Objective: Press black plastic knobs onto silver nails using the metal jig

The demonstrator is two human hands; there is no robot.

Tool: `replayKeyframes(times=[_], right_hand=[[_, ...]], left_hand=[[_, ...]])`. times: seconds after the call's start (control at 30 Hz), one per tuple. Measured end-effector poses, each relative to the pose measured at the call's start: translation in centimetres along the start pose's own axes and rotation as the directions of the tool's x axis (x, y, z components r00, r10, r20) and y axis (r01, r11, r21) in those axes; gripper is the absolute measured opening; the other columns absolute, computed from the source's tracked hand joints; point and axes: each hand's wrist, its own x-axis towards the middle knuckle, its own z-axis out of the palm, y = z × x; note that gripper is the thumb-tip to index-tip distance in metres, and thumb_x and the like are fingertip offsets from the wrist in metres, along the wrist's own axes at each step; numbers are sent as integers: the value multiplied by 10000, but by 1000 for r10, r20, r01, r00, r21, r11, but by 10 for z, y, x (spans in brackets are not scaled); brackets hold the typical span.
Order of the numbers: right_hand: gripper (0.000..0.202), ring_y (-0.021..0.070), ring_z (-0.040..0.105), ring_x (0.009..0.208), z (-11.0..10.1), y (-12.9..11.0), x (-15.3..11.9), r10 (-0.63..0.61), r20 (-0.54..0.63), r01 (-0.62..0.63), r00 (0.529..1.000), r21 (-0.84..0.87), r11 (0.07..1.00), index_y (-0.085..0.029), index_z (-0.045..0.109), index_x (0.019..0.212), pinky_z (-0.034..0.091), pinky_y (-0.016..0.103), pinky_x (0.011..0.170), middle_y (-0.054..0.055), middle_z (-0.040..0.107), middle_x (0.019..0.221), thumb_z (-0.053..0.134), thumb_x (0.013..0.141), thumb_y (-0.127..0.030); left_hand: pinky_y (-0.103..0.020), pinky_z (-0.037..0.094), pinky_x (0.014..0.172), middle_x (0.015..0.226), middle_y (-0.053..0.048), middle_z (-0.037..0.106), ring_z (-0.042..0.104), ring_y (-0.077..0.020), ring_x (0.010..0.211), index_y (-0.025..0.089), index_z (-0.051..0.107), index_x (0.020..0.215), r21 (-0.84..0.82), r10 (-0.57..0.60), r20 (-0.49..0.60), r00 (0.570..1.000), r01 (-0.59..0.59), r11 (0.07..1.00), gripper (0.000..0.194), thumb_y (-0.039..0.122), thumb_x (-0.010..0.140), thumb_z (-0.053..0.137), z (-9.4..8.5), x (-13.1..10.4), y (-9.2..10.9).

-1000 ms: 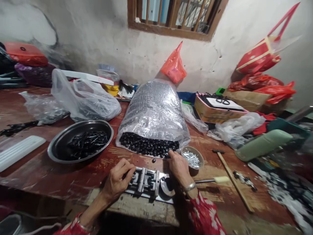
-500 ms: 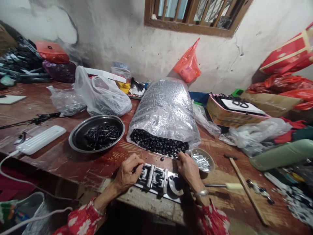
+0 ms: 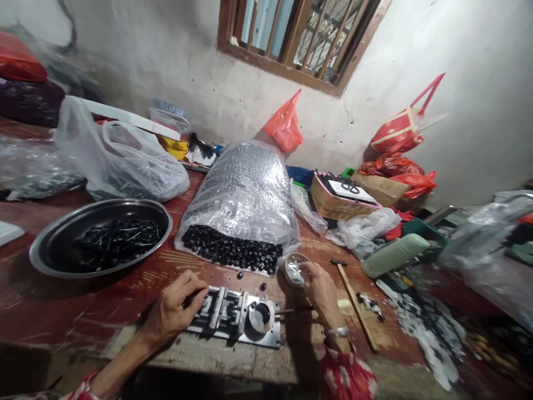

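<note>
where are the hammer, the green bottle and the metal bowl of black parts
hammer (image 3: 355, 303): head view, on the wooden handle
green bottle (image 3: 393, 256): head view, on the side of its body
metal bowl (image 3: 35, 256): head view, on the left of its rim

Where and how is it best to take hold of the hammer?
Probably grip the hammer by the near half of its wooden handle, from above, with the right hand: the handle is long and slim, lies flat, its free end toward the person.

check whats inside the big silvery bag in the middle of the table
Many small, round black pieces show at the open front of the silvery bag. Farther back, the wrap covers everything, so what fills the rest can't be seen.
</note>
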Motion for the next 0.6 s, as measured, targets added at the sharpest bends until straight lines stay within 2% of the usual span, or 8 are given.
replayKeyframes(times=[0.17, 0.3, 0.4, 0.6], right_hand=[[244, 219, 673, 959, 15, 4, 20, -12, 101, 17, 995, -44, 999, -246, 773, 1030, 429, 288, 810, 71, 752, 1041, 585, 887, -185], [239, 183, 657, 888, 27, -2, 37, -14, 163, 24, 987, -58, 998, -243, 773, 881, 387, 260, 733, 44, 745, 950, 569, 850, -121], [243, 179, 642, 890, 32, -1, 40, -5, 178, 19, 984, -76, 997, -218, 748, 817, 377, 260, 739, 56, 731, 937, 539, 848, -99], [223, 198, 631, 1013, 30, 8, 31, 1, 196, 22, 981, -115, 993, -224, 747, 980, 403, 271, 838, 67, 710, 1091, 548, 901, -164]], left_hand=[[-210, 493, 792, 890, -11, 582, 609, -124, 842, 204, 676, 1003, 14, 14, -4, 1000, -14, 1000, 116, 175, 1013, 565, 0, 0, -1], [-201, 498, 798, 885, -10, 586, 615, -123, 845, 204, 673, 994, 16, 31, -23, 999, -31, 999, 107, 180, 1013, 571, 0, 0, 0], [-201, 503, 802, 888, -12, 592, 619, -127, 849, 205, 672, 1000, 21, 34, -22, 999, -33, 999, 108, 185, 1016, 567, 0, 0, 0], [-198, 513, 792, 875, -12, 594, 625, -129, 836, 208, 681, 991, 27, 32, -28, 999, -31, 999, 119, 199, 1013, 564, 1, -1, -1]])
